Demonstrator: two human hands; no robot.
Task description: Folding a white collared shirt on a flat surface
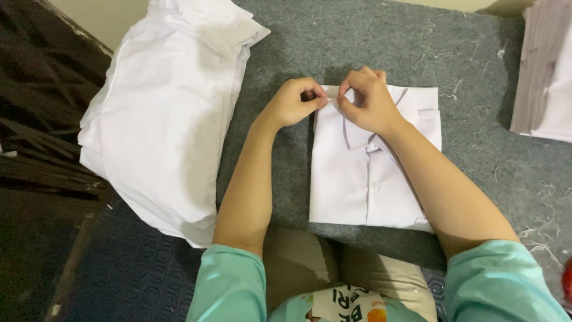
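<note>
A folded white shirt (357, 185) lies on the grey felt mat (357, 42) in front of me, collar at the far end, button placket running down its middle. My left hand (293, 101) pinches the far left edge of the collar between thumb and fingers. My right hand (368, 101) grips the collar just beside it, fingers curled over the fabric. Both forearms reach out from teal sleeves, and the right forearm crosses over the shirt's right half.
A loose pile of white shirts (167, 113) lies to the left on the mat. A stack of folded pale cloth (545, 71) sits at the far right edge. Dark wooden slats (36, 119) run along the left. Loose threads litter the mat at right.
</note>
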